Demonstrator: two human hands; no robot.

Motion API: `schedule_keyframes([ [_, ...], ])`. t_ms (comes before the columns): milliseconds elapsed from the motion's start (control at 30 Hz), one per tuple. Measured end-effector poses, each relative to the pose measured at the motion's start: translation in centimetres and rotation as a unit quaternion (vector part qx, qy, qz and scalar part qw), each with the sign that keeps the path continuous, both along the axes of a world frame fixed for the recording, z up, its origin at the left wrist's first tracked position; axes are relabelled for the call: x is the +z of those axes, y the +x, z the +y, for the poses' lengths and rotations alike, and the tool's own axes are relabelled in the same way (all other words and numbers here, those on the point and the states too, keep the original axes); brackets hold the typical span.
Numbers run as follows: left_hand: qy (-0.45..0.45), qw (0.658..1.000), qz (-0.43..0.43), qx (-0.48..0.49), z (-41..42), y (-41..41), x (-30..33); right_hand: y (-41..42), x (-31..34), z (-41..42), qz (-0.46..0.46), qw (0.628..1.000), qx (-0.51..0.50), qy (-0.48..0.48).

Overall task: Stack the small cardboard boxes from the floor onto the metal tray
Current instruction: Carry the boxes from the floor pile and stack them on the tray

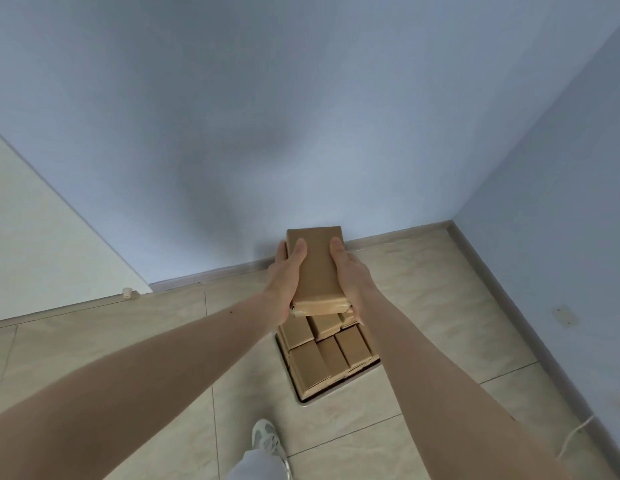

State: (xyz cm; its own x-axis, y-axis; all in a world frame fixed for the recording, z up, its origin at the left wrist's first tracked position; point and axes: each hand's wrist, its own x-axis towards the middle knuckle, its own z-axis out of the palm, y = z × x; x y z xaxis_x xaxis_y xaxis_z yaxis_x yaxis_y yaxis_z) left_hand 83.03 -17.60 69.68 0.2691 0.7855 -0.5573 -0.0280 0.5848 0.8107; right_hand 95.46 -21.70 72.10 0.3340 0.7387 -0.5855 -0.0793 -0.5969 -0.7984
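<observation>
Head view: left hand (284, 271) and right hand (350, 275) clamp one cardboard box (317, 268) above the stacked boxes (331, 355) on the metal tray (303, 400); next, lower onto the far edge, squared.

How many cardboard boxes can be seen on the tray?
6 tops show on the tray: three nearer, three farther. The held box and stacking may hide more.

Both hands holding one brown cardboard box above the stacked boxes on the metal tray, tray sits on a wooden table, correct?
Not quite. In the head view the metal tray sits on the beige tiled floor, not a table. Otherwise right: left hand and right hand hold one brown cardboard box above it.
</observation>
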Motion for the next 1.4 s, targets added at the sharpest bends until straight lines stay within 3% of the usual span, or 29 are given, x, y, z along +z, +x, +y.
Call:
schedule_keyframes([
  [167, 0.005, 0.999, 0.033, 0.011, 2.4, 4.9, -1.3, 5.2, -1.2, 2.5, -0.022, 1.0, -0.01, -0.007],
  [400, 0.004, 0.997, 0.015, 0.08, 1.4, 10.7, -3.6, 11.0, -5.2, 3.6, -0.014, 0.999, 0.035, -0.014],
  [667, -0.057, 0.985, 0.081, 0.143, -0.8, 16.6, -11.5, 17.6, -11.6, 3.2, 0.001, 0.99, 0.135, -0.033],
  [1000, -0.084, 0.985, 0.106, 0.111, -3.6, 17.8, -20.0, 19.2, -24.3, -0.4, 0.058, 0.987, 0.137, -0.061],
  [1400, 0.006, 0.949, 0.301, 0.096, -5.8, 15.9, -39.5, 17.7, -44.7, -3.7, -0.004, 0.991, 0.123, -0.043],
])
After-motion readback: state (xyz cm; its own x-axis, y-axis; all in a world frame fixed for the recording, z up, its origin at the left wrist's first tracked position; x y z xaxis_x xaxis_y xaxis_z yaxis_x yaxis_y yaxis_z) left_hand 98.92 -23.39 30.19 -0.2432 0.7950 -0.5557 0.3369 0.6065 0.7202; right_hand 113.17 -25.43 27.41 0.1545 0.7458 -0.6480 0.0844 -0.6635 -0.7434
